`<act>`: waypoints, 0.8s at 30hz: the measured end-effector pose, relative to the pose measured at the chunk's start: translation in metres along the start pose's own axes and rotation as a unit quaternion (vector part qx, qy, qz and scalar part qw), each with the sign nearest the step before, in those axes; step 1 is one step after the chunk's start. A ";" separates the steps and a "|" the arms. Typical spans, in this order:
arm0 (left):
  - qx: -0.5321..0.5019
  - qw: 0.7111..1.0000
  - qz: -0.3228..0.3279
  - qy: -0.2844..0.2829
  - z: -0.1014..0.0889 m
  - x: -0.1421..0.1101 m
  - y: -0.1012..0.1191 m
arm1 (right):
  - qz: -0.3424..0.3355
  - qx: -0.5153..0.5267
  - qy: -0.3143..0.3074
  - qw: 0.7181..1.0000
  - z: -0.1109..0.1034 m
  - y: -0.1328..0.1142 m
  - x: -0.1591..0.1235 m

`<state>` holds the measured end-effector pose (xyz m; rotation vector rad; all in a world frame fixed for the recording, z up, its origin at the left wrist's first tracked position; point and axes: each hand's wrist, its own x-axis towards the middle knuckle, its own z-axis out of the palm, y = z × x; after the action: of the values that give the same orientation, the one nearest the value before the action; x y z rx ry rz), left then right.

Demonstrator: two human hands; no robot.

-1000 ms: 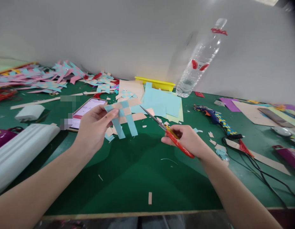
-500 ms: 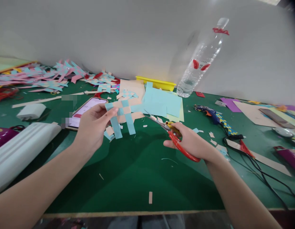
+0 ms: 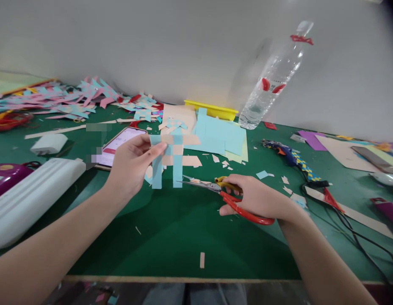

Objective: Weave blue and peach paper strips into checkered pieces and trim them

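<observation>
My left hand (image 3: 129, 163) pinches the upper left corner of a small woven paper piece (image 3: 177, 149), made of light blue and peach strips. Two blue strip ends hang down from it, and two peach ends stick out to the right. In my right hand (image 3: 252, 197) is a pair of scissors (image 3: 228, 197) with red and yellow handles. The blades are parted and point left, their tips at the lower end of the right blue strip. Whether they touch the paper I cannot tell.
Behind lie blue paper sheets (image 3: 212, 133), a yellow tray (image 3: 211, 110) and a tilted water bottle (image 3: 269, 84). At left are a phone (image 3: 120, 144), a white adapter (image 3: 48, 144) and a heap of woven strips (image 3: 72, 99). Black cables (image 3: 349, 224) run along the right.
The scissors have come down and slightly left, from beside the peach ends to the blue strip's lower end. The woven piece has turned so its blue strips hang straighter.
</observation>
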<state>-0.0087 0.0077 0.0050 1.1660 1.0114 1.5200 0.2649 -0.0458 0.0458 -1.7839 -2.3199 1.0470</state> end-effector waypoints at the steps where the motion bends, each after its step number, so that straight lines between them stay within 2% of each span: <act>1: 0.003 1.000 -0.002 -0.004 0.000 0.000 0.000 | 0.000 0.005 -0.003 1.000 0.000 0.000 0.000; 8: 0.031 0.999 0.009 -0.022 0.002 -0.004 -0.002 | 0.002 0.027 -0.038 0.999 0.003 0.002 -0.001; 19: 0.022 0.999 -0.008 -0.036 0.005 -0.006 0.000 | -0.002 0.028 -0.056 0.998 0.002 -0.002 -0.001; 24: 0.032 0.999 -0.009 -0.035 0.004 -0.006 0.000 | -0.013 -0.004 -0.050 0.999 0.001 0.001 0.002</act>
<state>-0.0042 0.0017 0.0046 1.2435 1.0277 1.4325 0.2642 -0.0450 0.0439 -1.7385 -2.3985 1.1511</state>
